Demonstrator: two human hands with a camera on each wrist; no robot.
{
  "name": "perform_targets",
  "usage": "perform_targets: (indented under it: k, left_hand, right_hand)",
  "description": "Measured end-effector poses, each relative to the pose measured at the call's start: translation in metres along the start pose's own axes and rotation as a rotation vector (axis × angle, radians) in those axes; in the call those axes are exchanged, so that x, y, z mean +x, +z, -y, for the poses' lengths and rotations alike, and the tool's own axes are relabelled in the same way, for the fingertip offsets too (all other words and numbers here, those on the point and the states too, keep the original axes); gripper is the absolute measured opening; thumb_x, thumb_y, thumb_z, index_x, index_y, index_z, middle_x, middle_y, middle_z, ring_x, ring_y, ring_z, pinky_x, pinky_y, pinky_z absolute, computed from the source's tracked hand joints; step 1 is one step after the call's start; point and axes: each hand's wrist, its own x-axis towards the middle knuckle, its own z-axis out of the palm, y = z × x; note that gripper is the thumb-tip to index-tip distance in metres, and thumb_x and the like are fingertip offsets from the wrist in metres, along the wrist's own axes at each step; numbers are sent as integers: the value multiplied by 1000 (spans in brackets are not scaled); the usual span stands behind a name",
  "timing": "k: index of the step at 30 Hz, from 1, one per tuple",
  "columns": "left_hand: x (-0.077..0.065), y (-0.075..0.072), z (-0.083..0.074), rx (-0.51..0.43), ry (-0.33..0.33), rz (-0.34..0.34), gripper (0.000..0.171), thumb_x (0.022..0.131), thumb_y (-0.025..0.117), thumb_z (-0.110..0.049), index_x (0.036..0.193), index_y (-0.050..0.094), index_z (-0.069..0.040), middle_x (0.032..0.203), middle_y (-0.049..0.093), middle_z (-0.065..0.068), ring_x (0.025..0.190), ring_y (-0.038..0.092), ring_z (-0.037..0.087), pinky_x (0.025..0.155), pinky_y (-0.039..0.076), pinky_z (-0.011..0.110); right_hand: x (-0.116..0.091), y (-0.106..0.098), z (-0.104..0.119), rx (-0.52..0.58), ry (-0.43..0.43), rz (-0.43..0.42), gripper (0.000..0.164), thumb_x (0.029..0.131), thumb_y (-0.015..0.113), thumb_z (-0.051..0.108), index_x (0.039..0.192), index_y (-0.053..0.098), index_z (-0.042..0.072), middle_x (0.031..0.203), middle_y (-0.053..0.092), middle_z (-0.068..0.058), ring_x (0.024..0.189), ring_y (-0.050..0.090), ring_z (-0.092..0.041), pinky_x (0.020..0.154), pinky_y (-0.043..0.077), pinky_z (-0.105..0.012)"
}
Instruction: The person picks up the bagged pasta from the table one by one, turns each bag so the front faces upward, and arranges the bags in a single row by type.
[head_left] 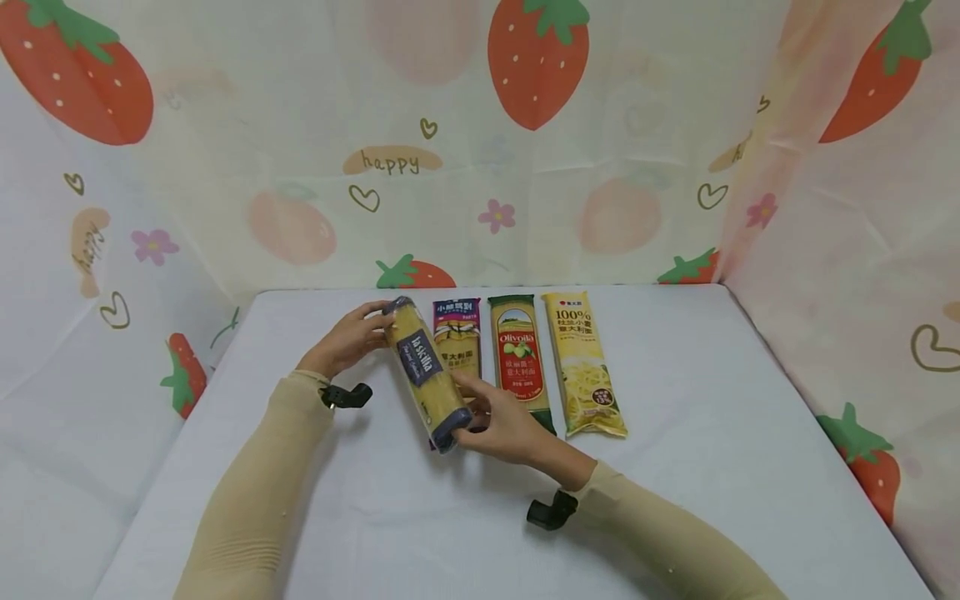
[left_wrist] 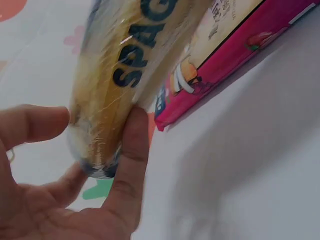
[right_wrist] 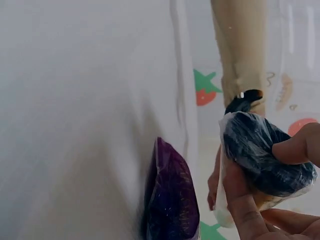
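Note:
A clear-wrapped spaghetti packet (head_left: 420, 367) with dark blue ends and a dark label is held tilted above the table by both hands. My left hand (head_left: 348, 340) pinches its far end between thumb and fingers; the left wrist view shows "SPAG" lettering on the packet (left_wrist: 112, 100). At the near end, my right hand (head_left: 501, 423) grips the dark blue end, seen closely in the right wrist view with the thumb on the packet's end (right_wrist: 255, 155). Behind and partly hidden by it lies a purple pasta packet (head_left: 459, 333), whose magenta side (left_wrist: 225, 65) shows in the left wrist view.
To the right lie a green and red Olivoila pasta packet (head_left: 517, 358) and a yellow pasta packet (head_left: 585, 367), side by side on the white-covered table (head_left: 420, 533). Strawberry-printed cloth (head_left: 420, 225) hangs behind and at both sides. Each wrist wears a black mount (head_left: 553, 510).

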Motion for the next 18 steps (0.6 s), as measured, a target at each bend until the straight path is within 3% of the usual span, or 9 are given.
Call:
perform_targets:
  k: [4,9,13,18]
  left_hand:
    - [-3,-5,-3,-9,11,85,61,113,47,-6,167,20,4,145,47,21,104,63,11,96,53,26]
    - [-6,-9,-10,36,-49,88,67,111,57,-11,169,23,-8,151,43,23,113,62,21,110,50,41]
    - [-7,-10,-12,52,-88,76,70,111,62,-17,170,24,-15,157,39,25,118,61,30,106,55,46]
    - [-5,-12,-12,53,-77,60,74,109,65,-17,170,22,-14,157,39,26,117,61,28,93,61,36]
  right_hand:
    - [1,1,-1,84,43,38,86,92,80,6,167,39,12,157,53,-14,122,69,-27,92,60,-27]
    - [3,6,-4,165,67,76,90,92,79,-2,169,34,10,164,42,-18,135,63,-38,96,61,-32]
    - [5,11,-7,223,87,89,93,91,79,-5,170,31,10,165,40,-19,136,62,-39,97,61,-34]
    - [11,16,-5,199,100,92,95,91,84,1,169,33,12,156,51,-19,127,68,-32,97,61,-33]
